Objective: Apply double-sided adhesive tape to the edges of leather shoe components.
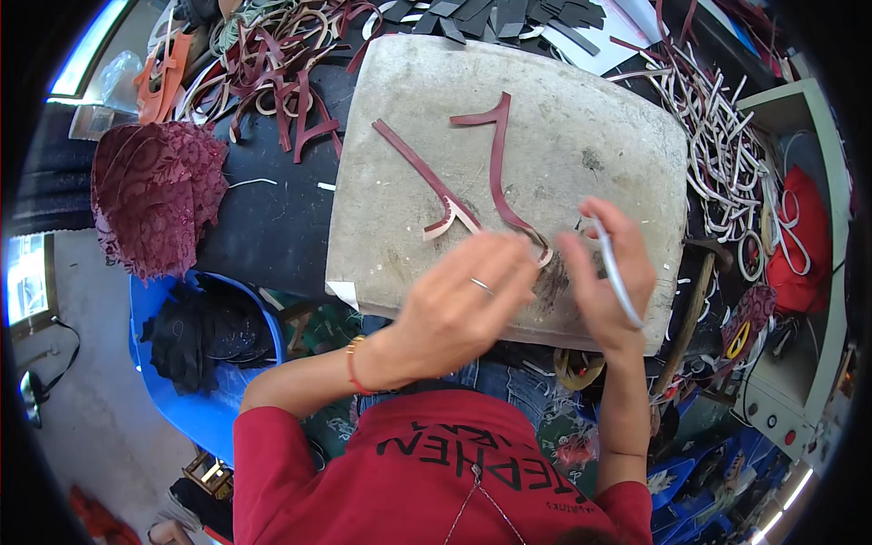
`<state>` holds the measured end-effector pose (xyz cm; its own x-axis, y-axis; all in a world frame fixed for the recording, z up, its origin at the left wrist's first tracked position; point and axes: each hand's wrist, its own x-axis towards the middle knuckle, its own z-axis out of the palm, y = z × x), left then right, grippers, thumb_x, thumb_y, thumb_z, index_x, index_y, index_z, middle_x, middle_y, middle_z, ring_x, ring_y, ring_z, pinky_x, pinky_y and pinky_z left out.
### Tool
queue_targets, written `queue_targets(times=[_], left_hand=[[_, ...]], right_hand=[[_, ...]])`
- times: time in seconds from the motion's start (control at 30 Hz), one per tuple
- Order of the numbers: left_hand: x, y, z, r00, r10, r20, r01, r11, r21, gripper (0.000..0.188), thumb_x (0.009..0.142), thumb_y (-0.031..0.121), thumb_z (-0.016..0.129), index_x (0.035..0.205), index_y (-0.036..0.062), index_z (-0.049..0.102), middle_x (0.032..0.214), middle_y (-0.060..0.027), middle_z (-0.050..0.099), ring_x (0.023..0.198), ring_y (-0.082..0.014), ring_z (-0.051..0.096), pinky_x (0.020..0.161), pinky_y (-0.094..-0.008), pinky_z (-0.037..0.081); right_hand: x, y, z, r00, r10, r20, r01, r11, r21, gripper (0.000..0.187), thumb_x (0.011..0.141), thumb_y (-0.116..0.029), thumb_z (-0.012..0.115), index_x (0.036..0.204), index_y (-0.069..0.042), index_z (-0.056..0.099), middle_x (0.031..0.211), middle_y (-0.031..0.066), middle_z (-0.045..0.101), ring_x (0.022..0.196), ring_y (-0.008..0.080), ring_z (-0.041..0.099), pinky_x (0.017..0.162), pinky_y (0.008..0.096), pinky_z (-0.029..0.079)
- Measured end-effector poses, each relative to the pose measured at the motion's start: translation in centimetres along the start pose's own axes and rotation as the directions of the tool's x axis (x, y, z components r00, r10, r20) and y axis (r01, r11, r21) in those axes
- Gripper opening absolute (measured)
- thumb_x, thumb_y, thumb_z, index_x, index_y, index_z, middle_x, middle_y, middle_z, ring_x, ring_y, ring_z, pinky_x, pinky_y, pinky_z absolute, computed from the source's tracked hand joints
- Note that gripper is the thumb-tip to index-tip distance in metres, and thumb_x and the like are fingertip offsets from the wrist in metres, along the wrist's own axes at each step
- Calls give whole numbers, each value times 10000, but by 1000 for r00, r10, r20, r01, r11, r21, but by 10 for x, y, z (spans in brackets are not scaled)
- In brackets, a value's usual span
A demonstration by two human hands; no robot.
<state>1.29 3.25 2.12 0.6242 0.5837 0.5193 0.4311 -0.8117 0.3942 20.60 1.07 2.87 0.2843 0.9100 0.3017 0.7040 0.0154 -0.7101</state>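
A pale, worn slab [400, 82] lies in front of me. Two dark-red Y-shaped straps rest on it: the left strap [413, 163] shows its cream underside at the forked end, and the right strap [497, 163] curves down to my left hand [468, 295]. That hand's fingers are bent together at the right strap's lower end, appearing to pinch it; the fingertips are partly hidden. My right hand [613, 282] is just to the right, closed round a thin white strip [618, 277] that bends down past the palm. Its thumb points toward the strap's end.
Dark-red straps [282, 82] pile up at the far left, above stacked lace pieces [159, 191]. Black pieces [509, 16] lie along the back. White strips [727, 145] heap at the right, near a hammer [695, 309] and a grey machine housing [799, 363]. A blue tub [200, 422] stands lower left.
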Motion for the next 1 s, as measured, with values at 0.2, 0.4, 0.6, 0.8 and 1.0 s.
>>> queue_targets(times=[0.2,0.4,0.6,0.8,1.0], left_hand=[[-8,-45,-36,953,-180,244,160,982,97,575,881,343,652,1321,-9,537,1385,-171,509,1335,-362,434,1119,-500,310],[-30,-10,-16,943,-161,292,126,983,137,740,845,537,602,1352,4,516,1384,-174,493,1345,-370,412,1122,-571,261],[-35,14,-2,938,-243,248,238,970,48,706,846,540,604,1330,29,552,1391,-166,481,1334,-386,413,1116,-579,269],[-44,-22,-42,953,-269,137,257,961,104,518,869,385,660,1259,47,619,1323,-157,538,1298,-385,442,1087,-563,326],[-53,-52,-52,935,-344,84,329,932,153,405,827,204,707,1212,87,659,1266,-115,567,1231,-347,485,1071,-521,362]], right_hand=[[15,-1,31,890,-404,212,425,903,-61,326,843,-78,711,1147,-43,597,890,117,658,681,187,630,616,310,504],[-14,4,6,838,539,-91,-481,806,345,406,885,-43,651,1255,-69,485,777,30,623,614,80,535,534,241,432],[-16,8,-18,901,342,-266,-386,913,-133,391,830,-121,766,1174,-50,594,752,29,656,652,88,580,593,250,471],[-11,13,-62,915,259,-311,-274,962,-8,184,987,-87,526,1081,-32,674,988,61,680,751,93,570,680,223,467],[4,-66,41,935,67,348,-142,970,196,434,936,-8,554,1367,-29,501,867,20,612,757,56,518,643,208,431]])
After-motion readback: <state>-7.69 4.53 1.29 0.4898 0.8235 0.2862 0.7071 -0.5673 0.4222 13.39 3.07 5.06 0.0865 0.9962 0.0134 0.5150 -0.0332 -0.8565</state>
